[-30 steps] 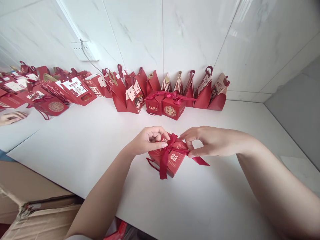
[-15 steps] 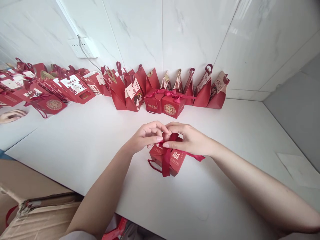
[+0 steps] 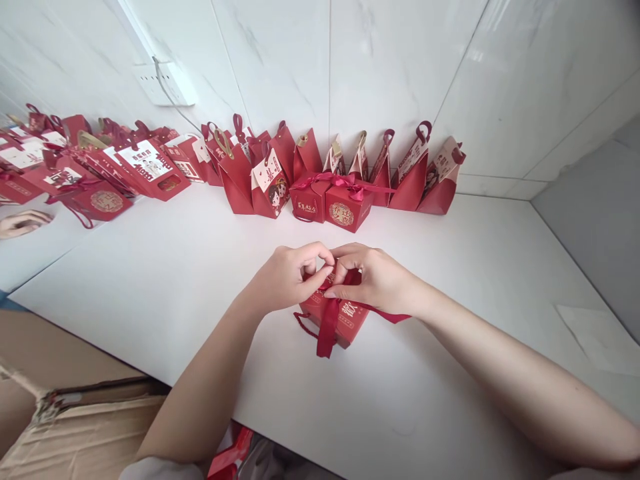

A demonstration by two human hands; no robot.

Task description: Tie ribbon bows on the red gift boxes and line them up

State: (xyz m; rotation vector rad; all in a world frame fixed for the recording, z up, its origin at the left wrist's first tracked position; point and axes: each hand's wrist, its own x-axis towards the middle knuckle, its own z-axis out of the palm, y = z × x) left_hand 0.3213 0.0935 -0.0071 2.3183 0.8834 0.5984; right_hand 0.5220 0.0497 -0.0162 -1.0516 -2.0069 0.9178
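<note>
A red gift box with pale lettering stands on the white table right under my hands. Dark red ribbon crosses its top; one tail hangs down the near side, and another reaches out to the right beneath my right wrist. My left hand pinches at the top of the box, thumb and forefinger tips together. Against it, my right hand has its fingers curled and closed on the ribbon. The knot area is mostly hidden by my fingers. A twisted cord handle sticks out at the box's left side.
Behind, two ribboned red boxes stand before a row of red handled boxes along the tiled wall. More boxes crowd the left, near another person's hand. A cardboard carton sits at lower left.
My left thumb and forefinger have come together into a pinch. The ribbon's near tail hangs slightly further left, and the box has turned a little. My right hand stays almost in place.
</note>
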